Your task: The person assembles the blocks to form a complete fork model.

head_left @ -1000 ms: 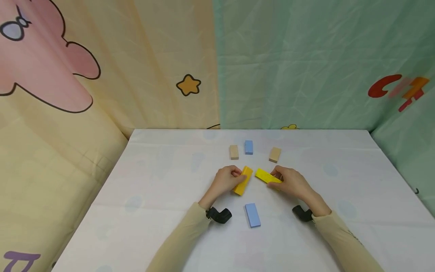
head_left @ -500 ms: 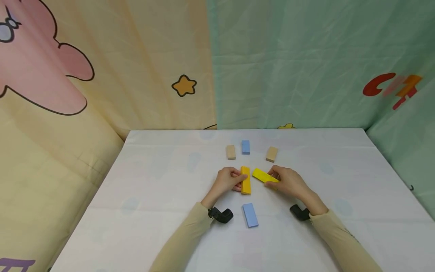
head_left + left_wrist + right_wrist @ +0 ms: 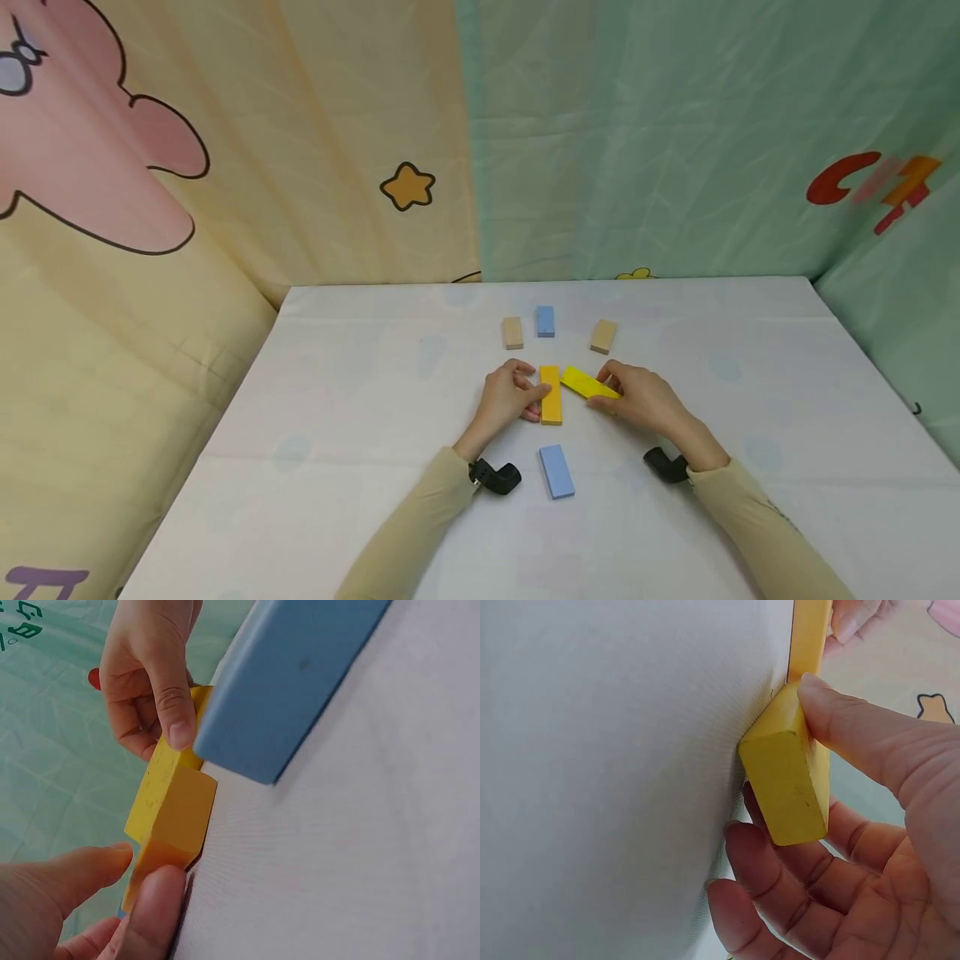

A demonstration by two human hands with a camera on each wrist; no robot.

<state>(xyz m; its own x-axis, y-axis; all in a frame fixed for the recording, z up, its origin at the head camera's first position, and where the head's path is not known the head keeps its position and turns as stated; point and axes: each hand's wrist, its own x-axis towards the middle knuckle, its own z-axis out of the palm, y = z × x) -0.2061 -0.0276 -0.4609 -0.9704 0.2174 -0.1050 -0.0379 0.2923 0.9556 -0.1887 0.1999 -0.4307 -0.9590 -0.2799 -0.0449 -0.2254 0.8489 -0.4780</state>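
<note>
An orange-yellow block (image 3: 551,410) lies lengthwise on the table under my left hand (image 3: 504,397). The thumb reaches over its left edge, and a fingertip sits low beside it in the left wrist view; the index finger is lifted away at the back. My right hand (image 3: 639,397) pinches a bright yellow block (image 3: 582,382), slanted, with its far end close to the orange-yellow one. In the right wrist view the thumb lies along the yellow block (image 3: 787,787) and the other fingers curl beneath it. Whether the two blocks touch, I cannot tell.
A blue block (image 3: 557,472) lies nearer the person, between the forearms. Farther back stand a tan block (image 3: 513,333), another blue block (image 3: 545,322) and a second tan block (image 3: 603,337). Printed curtains (image 3: 337,167) hang behind the white table (image 3: 360,400).
The orange-yellow block has turned from a slant to straight and shifted right, toward the yellow block. My left fingers have spread a little. The right hand keeps its place.
</note>
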